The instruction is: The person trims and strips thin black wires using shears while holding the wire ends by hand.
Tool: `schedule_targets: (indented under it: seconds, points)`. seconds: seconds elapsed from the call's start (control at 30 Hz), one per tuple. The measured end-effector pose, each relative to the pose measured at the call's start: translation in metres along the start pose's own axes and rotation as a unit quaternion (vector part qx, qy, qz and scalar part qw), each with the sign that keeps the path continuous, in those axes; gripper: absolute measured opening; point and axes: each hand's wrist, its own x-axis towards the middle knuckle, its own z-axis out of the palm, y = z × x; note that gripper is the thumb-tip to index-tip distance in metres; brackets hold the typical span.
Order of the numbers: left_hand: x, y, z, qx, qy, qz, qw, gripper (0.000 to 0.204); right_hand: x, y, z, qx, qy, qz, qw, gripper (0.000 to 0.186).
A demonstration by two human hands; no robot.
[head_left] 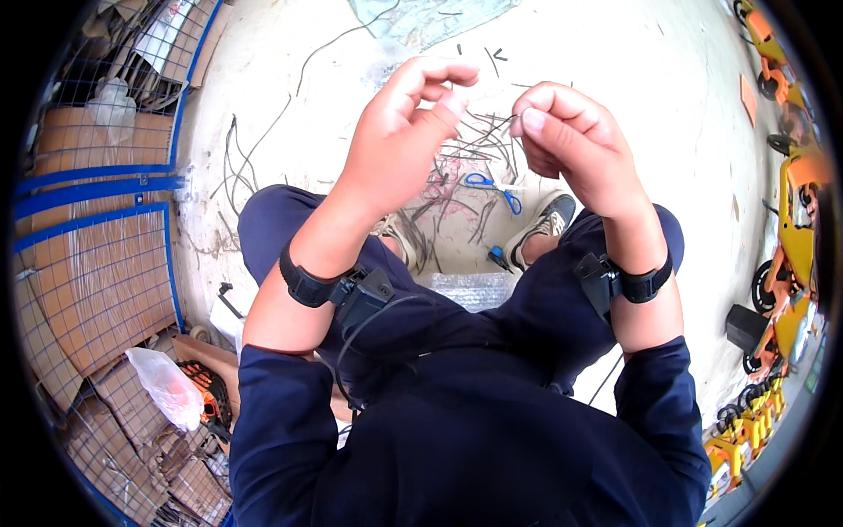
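Note:
My right hand (575, 145) is closed in a pinch, with thumb and forefinger on a thin dark wire (500, 119). The wire reaches from the fingertips toward my left hand (399, 132). There the fingers are curled, with the thumb close against a bent finger and the forefinger arched above; whatever lies between them is too small to make out. Below both hands, many loose dark wire pieces (474, 158) are scattered on the pale floor. Blue-handled scissors (496, 183) rest among them, near my right shoe (549, 224).
A small blue object (499, 257) lies beside that shoe. Longer wires (285, 110) trail across the floor (241, 70) at left. A blue mesh cage (97, 184) holding cardboard lines the left side; yellow and orange wheeled items (795, 211) stand along the right. A plastic sheet (430, 18) lies ahead.

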Motion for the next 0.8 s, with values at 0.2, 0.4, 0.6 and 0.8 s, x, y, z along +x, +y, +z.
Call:
schedule_targets:
  seconds: [0.2,0.4,0.6,0.8]
  points:
    - [-0.010,0.001,0.006,0.007,-0.094,-0.060,0.994,0.025,0.002,0.000,-0.004,0.143,0.010,0.060,0.988,0.018]
    - [-0.006,0.004,-0.004,0.005,-0.087,-0.086,0.992,0.022,-0.001,-0.002,-0.008,-0.062,0.023,0.096,0.993,0.016]
    - [-0.006,0.000,-0.016,-0.022,-0.127,-0.127,0.983,0.021,-0.003,0.004,-0.002,-0.029,-0.023,0.082,0.996,0.015]
    - [-0.004,-0.002,-0.009,-0.051,-0.118,-0.115,0.985,0.018,-0.002,0.008,-0.001,0.228,-0.101,0.091,0.964,0.017]
